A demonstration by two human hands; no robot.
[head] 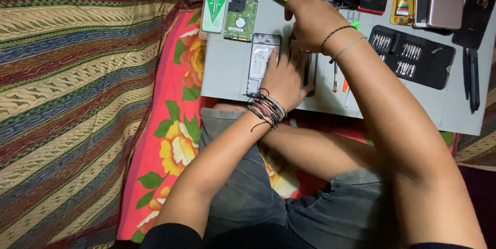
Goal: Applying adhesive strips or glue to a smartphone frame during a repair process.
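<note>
- Left grip [283, 78] flat, fingers spread, pressing on opened phone frame [262, 63] lying on grey mat [227, 73].
- Right grip [310, 21] curled over dark phone part [309, 68] just right of frame; hold hidden, cannot tell.
- Screwdriver bit case [413, 56] further right.

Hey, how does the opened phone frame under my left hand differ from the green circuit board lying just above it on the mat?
The opened phone frame is a tall, narrow, silvery-white shell; the green circuit board is shorter, squarer and green with a round silver part. The left hand rests its fingers on the frame, while nothing touches the board. The right hand is at neither of them. Both lie flat on the grey work mat, side by side.
</note>
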